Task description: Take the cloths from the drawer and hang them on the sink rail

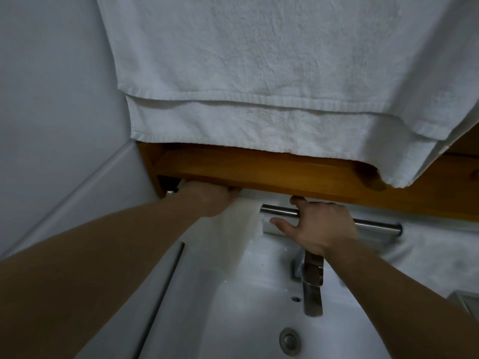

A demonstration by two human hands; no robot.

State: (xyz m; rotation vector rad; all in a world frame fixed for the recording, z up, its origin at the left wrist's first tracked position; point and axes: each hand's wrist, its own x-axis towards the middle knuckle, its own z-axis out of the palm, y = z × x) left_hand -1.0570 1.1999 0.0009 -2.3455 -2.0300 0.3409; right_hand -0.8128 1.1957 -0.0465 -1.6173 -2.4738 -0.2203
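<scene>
1. The left hand (207,200) reaches far over the sink, its fingers hidden under the lower edge of a wooden shelf (259,174); it seems closed on the top of a white cloth (238,229), though the grip itself cannot be told for sure.
2. The white cloth hangs over the left end of the metal rail (373,225) and falls toward the near side, down onto the sink rim, draped in a narrow strip just right of the left wrist.
3. The right hand (318,229) is open — fingers spread, index finger hooked over the rail, thumb pointing left toward the cloth's edge without clearly touching it. It holds nothing.
4. The rail runs left to right behind the basin, fixed to the white wall under the wooden shelf; its right end is bare and capped.
5. A large white towel (272,73) hangs from above and fills the far upper part of the view, folded double, its lower hems lying just over the front of the shelf.
6. Near the right wrist stands a square metal faucet (312,283), its spout pointing toward the near side over the white sink (246,307); a round drain (290,339) sits in the basin's bottom — near and a little left of the spout.
7. No drawer shows in this view.
</scene>
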